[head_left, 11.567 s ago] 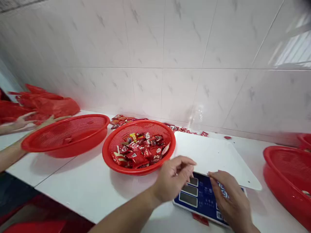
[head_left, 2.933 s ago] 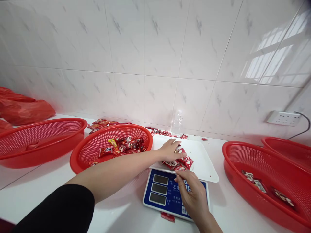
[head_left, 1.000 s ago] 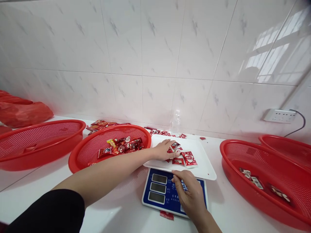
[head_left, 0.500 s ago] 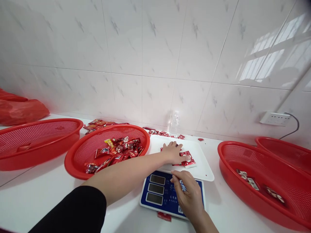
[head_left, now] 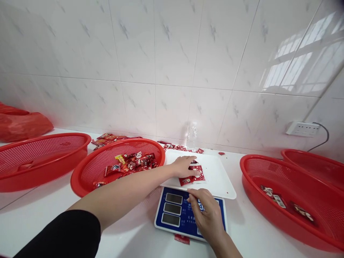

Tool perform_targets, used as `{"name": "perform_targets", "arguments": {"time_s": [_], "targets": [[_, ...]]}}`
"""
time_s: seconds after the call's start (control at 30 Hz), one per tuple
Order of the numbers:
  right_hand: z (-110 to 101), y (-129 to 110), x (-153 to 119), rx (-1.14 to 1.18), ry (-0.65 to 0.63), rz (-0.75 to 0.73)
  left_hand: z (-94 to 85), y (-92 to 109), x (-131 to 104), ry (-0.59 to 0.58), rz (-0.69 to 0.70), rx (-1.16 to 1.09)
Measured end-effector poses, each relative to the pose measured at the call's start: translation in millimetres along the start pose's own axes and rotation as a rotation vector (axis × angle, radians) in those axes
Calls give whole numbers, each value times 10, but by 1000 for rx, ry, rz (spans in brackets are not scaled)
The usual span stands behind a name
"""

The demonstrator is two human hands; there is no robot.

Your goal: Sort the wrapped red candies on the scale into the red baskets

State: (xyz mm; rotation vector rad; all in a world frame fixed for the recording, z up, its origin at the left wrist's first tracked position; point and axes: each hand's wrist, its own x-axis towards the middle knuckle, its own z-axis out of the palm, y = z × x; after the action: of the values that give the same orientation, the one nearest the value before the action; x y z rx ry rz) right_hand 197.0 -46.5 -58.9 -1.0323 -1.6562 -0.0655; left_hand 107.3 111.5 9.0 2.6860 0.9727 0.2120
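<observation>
My left hand (head_left: 185, 167) lies over several red candy packets (head_left: 199, 174) on the white tray (head_left: 219, 179) of a digital scale. Its fingers are stretched out and the thumb is apart, resting on a packet. Part of the packets is hidden under the palm. Over the blue front panel (head_left: 185, 215) of the scale hangs my right hand (head_left: 206, 211), its thumb and forefinger pinched together by the tray's near edge. Whether anything is in that pinch I cannot make out. A red basket (head_left: 77, 179) of wrapped candies (head_left: 137, 163) stands left of the scale, under my left forearm.
More red baskets stand at far left (head_left: 67, 163) and right (head_left: 249, 190), the right one with a few packets. Loose packets (head_left: 107, 137) and a clear bottle (head_left: 192, 134) are along the tiled wall. A red bag (head_left: 24, 125) sits far left. A red wrapper (head_left: 182, 238) pokes from under the scale.
My left hand has slid left across the tray, and the red packets under it have shifted left too. My right hand has hardly moved.
</observation>
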Motion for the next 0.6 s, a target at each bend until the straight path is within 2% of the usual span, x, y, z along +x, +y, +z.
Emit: {"name": "perform_targets", "arguments": {"time_s": [0.17,0.3,0.47,0.6], "targets": [[3,-4,5,9,-9,6,52,132,-71,37,-25,30],[7,-15,24,-13,2,1,114,221,-58,8,-48,76],[6,-13,30,-21,10,1,189,171,-7,8,5,120],[0,-10,19,-8,-5,10,175,76,10,7,74,94]]}}
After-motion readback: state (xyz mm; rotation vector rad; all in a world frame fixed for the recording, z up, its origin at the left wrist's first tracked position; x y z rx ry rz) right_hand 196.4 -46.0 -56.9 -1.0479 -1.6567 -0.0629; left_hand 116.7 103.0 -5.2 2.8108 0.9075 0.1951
